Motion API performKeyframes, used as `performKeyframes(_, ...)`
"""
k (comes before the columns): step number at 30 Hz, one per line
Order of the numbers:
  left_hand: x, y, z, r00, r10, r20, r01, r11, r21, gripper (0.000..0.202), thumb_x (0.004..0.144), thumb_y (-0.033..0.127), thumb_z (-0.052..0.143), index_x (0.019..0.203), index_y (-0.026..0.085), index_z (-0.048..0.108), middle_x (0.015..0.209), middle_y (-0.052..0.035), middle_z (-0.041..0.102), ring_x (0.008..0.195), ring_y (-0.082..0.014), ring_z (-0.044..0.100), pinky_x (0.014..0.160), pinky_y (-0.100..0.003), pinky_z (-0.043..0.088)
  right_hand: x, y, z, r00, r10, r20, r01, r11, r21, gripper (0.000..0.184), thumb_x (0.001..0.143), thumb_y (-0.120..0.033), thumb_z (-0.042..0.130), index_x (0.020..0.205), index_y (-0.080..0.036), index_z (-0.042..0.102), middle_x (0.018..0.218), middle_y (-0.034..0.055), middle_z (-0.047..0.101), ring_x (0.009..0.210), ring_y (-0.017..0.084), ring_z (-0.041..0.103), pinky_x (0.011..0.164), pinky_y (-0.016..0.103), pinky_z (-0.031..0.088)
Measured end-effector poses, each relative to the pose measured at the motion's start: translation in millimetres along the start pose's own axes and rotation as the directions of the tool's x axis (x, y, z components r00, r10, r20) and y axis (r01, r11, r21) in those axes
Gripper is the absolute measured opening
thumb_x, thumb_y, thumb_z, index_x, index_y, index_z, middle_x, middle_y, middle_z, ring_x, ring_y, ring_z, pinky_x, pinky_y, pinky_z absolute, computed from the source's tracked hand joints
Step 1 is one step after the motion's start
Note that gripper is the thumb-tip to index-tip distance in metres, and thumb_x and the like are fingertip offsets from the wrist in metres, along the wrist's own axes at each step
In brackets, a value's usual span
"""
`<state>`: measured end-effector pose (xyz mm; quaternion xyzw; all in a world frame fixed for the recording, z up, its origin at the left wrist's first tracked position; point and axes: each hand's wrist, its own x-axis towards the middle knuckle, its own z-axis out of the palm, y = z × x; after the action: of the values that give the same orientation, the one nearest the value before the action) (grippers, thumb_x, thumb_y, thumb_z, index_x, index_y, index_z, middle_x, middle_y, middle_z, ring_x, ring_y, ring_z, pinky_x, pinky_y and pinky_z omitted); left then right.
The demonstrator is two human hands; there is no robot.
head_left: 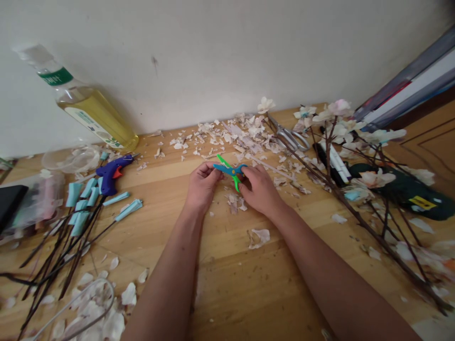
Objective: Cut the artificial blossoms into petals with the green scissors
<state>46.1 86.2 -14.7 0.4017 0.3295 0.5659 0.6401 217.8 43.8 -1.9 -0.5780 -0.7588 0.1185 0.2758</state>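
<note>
In the middle of the head view, my right hand [261, 187] grips the handles of a pair of blue and green scissors [227, 169], its blades spread apart and pointing left. My left hand [202, 185] is closed in a pinch close to the blade tips; what sits between its fingers is too small to make out. Under the hands lie pale petal scraps [234, 201], and a larger petal piece [260, 238] rests nearer to me on the wooden table [234, 289].
At left stand an oil bottle [95, 111], a blue glue gun [113, 171] and dark stems with light-blue tips [81, 220]. Petal scraps [213, 135] line the wall. To the right are metal scissors [291, 137], a blossom branch [355, 213] and markers [337, 163].
</note>
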Motion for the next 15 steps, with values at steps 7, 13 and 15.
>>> performKeyframes(7,0.2,3.2,-6.1,0.998,-0.055,0.033,0.052,0.997,0.063,0.015,0.073,0.030,0.081,0.081,0.019,0.073,0.072,0.0000,0.068,0.066,-0.0094,0.060,0.070,-0.022,0.049,0.0,0.8,-2.7,1.000,0.004,0.008,-0.004,0.999,-0.040,0.007,0.082,-0.019,0.055,0.088,-0.023,0.053,0.091,0.0092,0.063,0.092,0.030,0.049,0.081,0.041,0.040)
performKeyframes(13,-0.5,8.3,-7.4,0.993,-0.117,0.032,0.115,0.990,0.078,0.019,0.071,0.031,0.082,0.080,0.018,0.072,0.071,0.0006,0.067,0.065,-0.0090,0.060,0.068,-0.021,0.047,-1.2,1.7,-2.7,1.000,-0.011,0.005,0.011,0.995,-0.097,0.008,0.084,-0.021,0.056,0.092,-0.022,0.055,0.097,0.0097,0.066,0.095,0.030,0.050,0.082,0.041,0.039)
performKeyframes(15,-1.0,10.0,-6.9,0.990,-0.136,0.029,0.134,0.989,0.062,0.019,0.070,0.031,0.082,0.080,0.018,0.072,0.071,0.0006,0.067,0.065,-0.0089,0.059,0.068,-0.021,0.047,-1.2,2.2,-2.9,1.000,-0.016,0.015,0.017,0.995,-0.101,0.007,0.085,-0.021,0.056,0.092,-0.022,0.055,0.098,0.0093,0.066,0.095,0.030,0.051,0.083,0.041,0.039)
